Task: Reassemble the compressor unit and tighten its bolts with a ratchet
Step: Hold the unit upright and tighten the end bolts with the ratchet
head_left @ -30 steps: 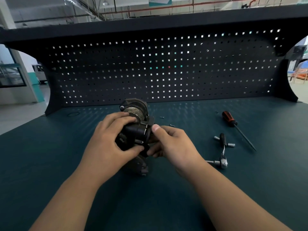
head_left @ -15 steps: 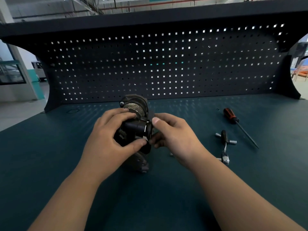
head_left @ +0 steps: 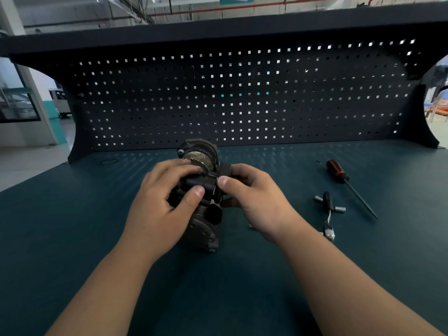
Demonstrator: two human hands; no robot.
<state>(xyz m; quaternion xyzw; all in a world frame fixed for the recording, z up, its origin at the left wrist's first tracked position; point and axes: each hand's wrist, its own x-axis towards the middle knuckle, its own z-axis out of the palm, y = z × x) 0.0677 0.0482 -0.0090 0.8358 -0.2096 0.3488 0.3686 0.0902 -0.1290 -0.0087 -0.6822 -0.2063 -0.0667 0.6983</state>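
We see the compressor [head_left: 201, 190] lying on the dark green desk [head_left: 72, 238], about midway between the left and right edges and somewhat nearer the back edge than the near one. Its long axis runs from the near edge toward the back. The left hand [head_left: 162, 204] grips it from the left, with the fingers curled over the top of the dark body and the thumb pressed against a black part on its upper side. The right hand [head_left: 254, 197] grips it from the right, its thumb and curled fingers pinching a black piece at the side of the same body; we cannot tell whether that piece is loose or fixed. Both forearms reach in from the near edge. The ratchet [head_left: 328, 214] lies untouched on the desk to the right of the right hand, its shiny head toward the near edge and its black handle toward the back, and a short metal bar [head_left: 339, 209] lies crosswise at the handle. Farther right and toward the back lies a screwdriver [head_left: 344, 183] with a red and black handle, its shaft pointing toward the near right corner. A dark pegboard [head_left: 242, 98] stands along the back edge.
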